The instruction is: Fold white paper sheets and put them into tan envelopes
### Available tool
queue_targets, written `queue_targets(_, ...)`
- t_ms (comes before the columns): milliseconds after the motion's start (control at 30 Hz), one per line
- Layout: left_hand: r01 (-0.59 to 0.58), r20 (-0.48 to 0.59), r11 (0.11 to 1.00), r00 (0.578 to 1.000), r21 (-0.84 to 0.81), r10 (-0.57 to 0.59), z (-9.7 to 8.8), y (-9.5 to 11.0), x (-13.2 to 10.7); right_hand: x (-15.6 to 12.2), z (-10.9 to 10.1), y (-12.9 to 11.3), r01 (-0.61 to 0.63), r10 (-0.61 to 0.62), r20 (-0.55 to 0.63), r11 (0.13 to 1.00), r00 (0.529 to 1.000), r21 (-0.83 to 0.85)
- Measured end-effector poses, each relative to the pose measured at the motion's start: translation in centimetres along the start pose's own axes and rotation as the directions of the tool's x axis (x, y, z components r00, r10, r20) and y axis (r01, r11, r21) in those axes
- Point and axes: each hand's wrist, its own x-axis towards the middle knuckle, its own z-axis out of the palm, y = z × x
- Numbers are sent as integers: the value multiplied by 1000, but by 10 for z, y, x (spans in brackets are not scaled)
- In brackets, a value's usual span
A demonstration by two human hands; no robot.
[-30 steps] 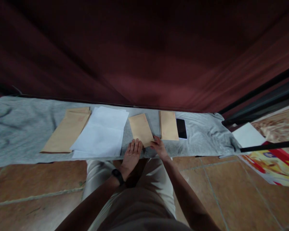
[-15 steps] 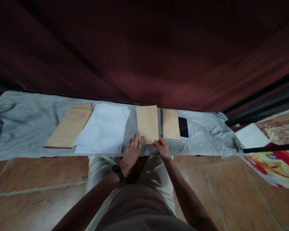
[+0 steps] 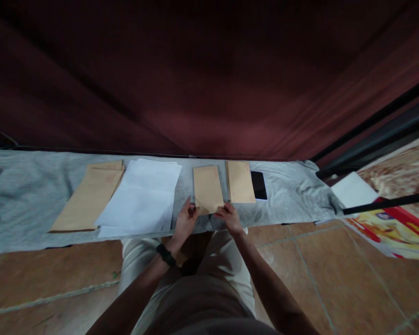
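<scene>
While both hands hold its near edge, the envelope [image 3: 207,188] lies on the grey cloth [image 3: 28,195]. The left hand [image 3: 185,218] pinches its corner at 7 o'clock. The right hand [image 3: 230,217] pinches the corner at 5 o'clock. A second envelope [image 3: 240,181] sits just beside it at 3 o'clock, then a phone [image 3: 259,184]. White papers [image 3: 143,195] lie at 9 o'clock.

dim, soft light, slight motion blur, wide-angle bending at the edges.
</scene>
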Motion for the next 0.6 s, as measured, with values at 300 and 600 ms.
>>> queue_targets(300,-12,185,949,982,314,-49,-7,28,5,-7,1,3,-14,15,-46,1000,999,23)
queue_targets(600,-351,279,557,936,753,213,2,49,-20,-8,2,1,-75,70,-53,993,996,-93)
